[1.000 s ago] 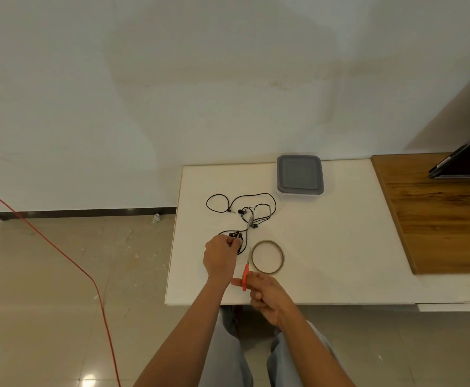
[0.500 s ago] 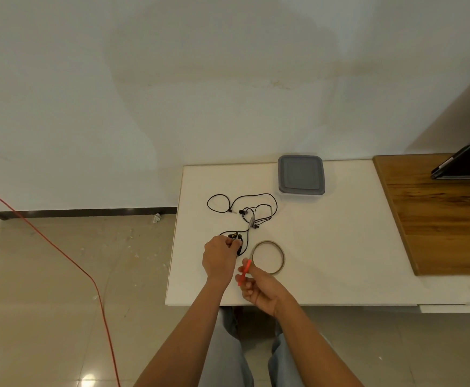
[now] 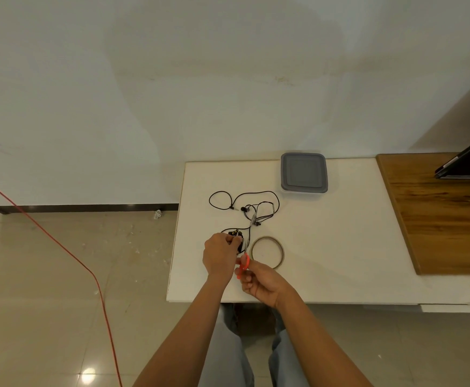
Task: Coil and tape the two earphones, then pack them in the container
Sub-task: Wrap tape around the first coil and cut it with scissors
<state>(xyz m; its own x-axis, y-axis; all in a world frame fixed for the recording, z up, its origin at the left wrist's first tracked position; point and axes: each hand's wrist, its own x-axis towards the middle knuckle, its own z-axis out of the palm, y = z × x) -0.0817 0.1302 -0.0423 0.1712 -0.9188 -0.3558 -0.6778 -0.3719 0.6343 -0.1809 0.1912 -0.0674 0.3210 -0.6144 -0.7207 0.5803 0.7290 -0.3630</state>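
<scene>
On the white table [image 3: 340, 247] my left hand [image 3: 220, 255] pinches a small coiled black earphone [image 3: 235, 234] near the front left. My right hand [image 3: 259, 280] holds red-handled scissors [image 3: 243, 265], their tip pointing up toward the coil beside my left fingers. A second black earphone [image 3: 245, 203] lies uncoiled in loose loops farther back. A roll of tape [image 3: 267, 251] lies flat just right of my hands. The grey container [image 3: 303, 173] with its lid on sits at the table's back edge.
A wooden board [image 3: 440, 213] covers the table's right part, with a dark laptop-like device [image 3: 468, 163] on its far corner. A red cable [image 3: 60, 247] runs across the tiled floor at the left. The table's left edge is close to my left hand.
My right hand has brought the scissors up and closer to the coiled earphone in my left hand. My left hand has stayed in place.
</scene>
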